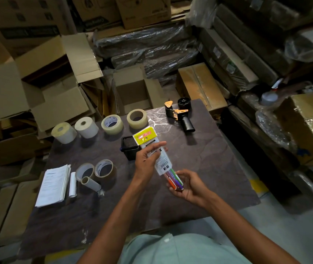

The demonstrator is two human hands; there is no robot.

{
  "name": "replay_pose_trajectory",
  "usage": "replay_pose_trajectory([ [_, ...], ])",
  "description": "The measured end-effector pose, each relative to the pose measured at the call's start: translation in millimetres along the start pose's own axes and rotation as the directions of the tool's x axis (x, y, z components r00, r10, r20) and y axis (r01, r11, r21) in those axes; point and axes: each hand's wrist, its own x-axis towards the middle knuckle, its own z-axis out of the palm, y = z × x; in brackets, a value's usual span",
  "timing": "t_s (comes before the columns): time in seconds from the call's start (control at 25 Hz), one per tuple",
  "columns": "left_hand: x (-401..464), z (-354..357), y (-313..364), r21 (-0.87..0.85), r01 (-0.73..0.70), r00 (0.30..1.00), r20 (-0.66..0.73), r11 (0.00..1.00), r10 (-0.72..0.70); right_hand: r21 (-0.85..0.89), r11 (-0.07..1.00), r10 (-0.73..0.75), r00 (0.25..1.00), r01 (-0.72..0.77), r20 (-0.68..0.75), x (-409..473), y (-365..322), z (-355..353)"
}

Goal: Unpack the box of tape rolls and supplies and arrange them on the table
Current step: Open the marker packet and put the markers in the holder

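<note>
**Pen pack held over a dark table**

On the left edge of the dark table (199, 164) lies a stack of white paper sheets (53, 185), flat and close to the rim. Just beside it lies a small white roll (73, 184). Next come two tape rolls, a clear one (85, 172) and a brown one (105, 169), touching each other, with a bare cardboard tube (91, 183) lying in front of them.

Along the far edge stands a row of four rolls: two fat white paper rolls (64, 132) (86, 127), then two round clear tape rolls (112, 124) (137, 119). They sit near each other but apart. A small black box (130, 149) sits behind the hands.

Over the middle of the table, the left hand (147, 161) pinches a pack of colored pens (156, 155) partway up. The pack is shiny plastic with a yellow top, and it tilts. The right hand (189, 186) is cupped under the pack's low end, where the pens poke out.

At the far right corner lies a black and orange tape gun (180, 114), near the edge. The table's right side and near side are bare, with lots of room.

The tabletop looks like rough dark stone. Brown cardboard boxes (37, 82) and bundles wrapped in plastic (146, 48) crowd close around the table.
</note>
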Motion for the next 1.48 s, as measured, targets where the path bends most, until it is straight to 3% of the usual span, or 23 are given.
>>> replay_pose_trajectory([
  [0.12,0,-4,-2,-0.039,0.034,0.999,0.01,0.999,-0.034,-0.17,0.985,0.007,0.997,0.007,0.077,-8,-6,1],
  [0.24,-2,-5,-7,-0.11,0.054,0.998,-0.026,0.992,-0.057,-0.299,0.953,-0.031,0.998,0.046,0.055,-8,-6,4],
  [0.44,-15,-6,-20,-0.219,0.054,0.972,-0.21,0.974,-0.101,-0.16,0.968,-0.2,0.979,0.192,-0.035,0,1,14],
  [0.64,-28,-12,-29,-0.256,0.042,0.945,-0.302,0.966,-0.121,-0.028,0.99,-0.139,0.99,0.139,-0.003,-1,10,21],
  [1.08,-44,-51,-32,-0.364,0.018,0.859,-0.47,0.931,-0.201,-0.061,0.994,-0.09,0.996,0.09,-0.011,3,18,19],
  [1.48,-48,-105,-49,-0.375,-0.048,0.779,-0.594,0.926,-0.2,-0.143,0.989,-0.045,0.992,0.028,-0.115,2,4,1],
])
